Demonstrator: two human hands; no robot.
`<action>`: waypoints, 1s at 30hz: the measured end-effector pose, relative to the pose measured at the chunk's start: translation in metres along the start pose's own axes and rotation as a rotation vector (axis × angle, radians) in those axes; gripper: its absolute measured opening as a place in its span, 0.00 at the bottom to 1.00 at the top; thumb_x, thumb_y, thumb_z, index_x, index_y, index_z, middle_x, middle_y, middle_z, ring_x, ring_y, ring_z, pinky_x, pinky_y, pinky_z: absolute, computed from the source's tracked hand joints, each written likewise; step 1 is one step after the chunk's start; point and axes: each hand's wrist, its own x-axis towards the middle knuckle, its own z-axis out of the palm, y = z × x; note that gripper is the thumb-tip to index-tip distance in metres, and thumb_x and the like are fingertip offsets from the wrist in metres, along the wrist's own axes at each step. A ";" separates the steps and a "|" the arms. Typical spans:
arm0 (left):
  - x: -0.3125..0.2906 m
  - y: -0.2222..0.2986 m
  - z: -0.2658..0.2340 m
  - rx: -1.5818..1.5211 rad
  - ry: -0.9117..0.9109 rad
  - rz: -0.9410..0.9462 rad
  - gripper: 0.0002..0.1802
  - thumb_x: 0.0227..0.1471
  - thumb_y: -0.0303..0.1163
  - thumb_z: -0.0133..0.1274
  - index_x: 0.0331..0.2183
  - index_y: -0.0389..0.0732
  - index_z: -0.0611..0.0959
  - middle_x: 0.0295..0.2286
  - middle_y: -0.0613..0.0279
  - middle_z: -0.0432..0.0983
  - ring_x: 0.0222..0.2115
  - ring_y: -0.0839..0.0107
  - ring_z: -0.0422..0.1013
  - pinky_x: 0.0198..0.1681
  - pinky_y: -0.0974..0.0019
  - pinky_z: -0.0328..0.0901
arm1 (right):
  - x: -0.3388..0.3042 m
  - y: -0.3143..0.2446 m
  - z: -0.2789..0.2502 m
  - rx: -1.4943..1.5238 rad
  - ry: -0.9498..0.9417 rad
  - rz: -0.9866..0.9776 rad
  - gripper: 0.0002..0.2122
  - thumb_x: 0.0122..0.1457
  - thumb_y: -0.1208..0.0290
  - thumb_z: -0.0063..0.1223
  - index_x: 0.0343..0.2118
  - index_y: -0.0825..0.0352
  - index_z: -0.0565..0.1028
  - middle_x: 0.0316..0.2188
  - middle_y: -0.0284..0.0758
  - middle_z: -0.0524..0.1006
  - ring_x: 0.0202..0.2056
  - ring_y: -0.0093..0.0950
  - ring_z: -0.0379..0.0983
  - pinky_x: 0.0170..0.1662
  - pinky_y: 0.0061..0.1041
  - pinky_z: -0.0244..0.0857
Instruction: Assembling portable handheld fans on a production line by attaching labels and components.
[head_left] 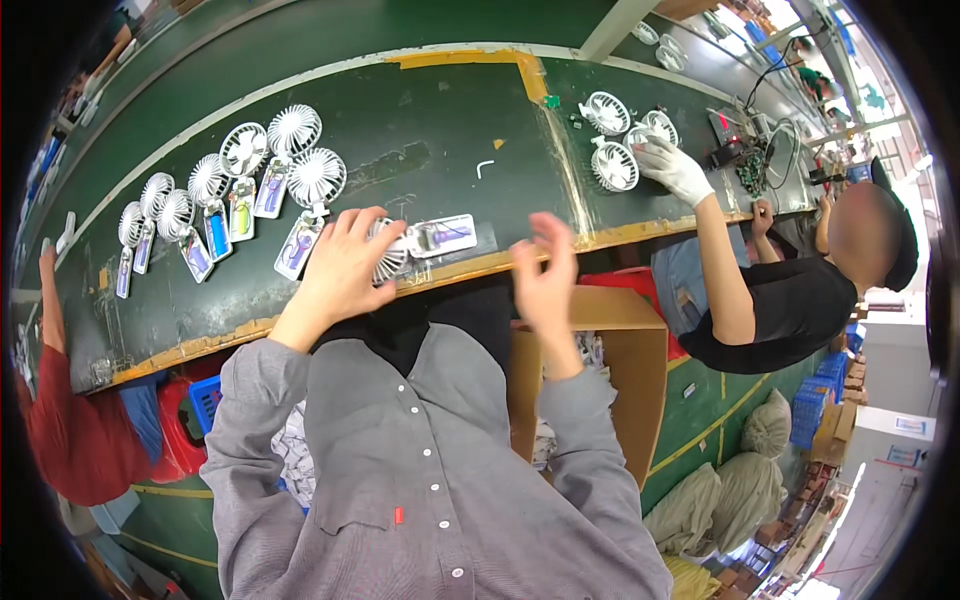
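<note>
A white handheld fan (443, 236) lies near the front edge of the green workbench, its handle uncovered so a purple part and thin wires show. My left hand (343, 262) grips its round head, fingers on top and thumb at the near side, hiding part of the cage. To the right, my right hand (548, 275) is raised at the bench edge, slightly blurred, thumb and fingers apart with nothing seen between them. Close beside my left hand is another opened fan (297, 247), its handle partly in view.
Several opened fans (208, 180) stand in a cluster at the left. On the right, a co-worker's gloved hand (678, 170) touches a group of fan heads (615, 166); cables (785, 140) lie beyond. A cardboard box (637, 385) stands below the bench, by my right arm.
</note>
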 end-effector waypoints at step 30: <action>-0.044 0.072 -0.010 -1.055 -0.062 0.176 0.39 0.34 0.26 0.58 0.54 0.37 0.70 0.54 0.48 0.65 0.56 0.53 0.61 0.58 0.57 0.58 | -0.107 -0.045 -0.029 1.367 -0.795 0.592 0.25 0.61 0.52 0.49 0.45 0.74 0.68 0.33 0.53 0.77 0.28 0.37 0.78 0.30 0.29 0.74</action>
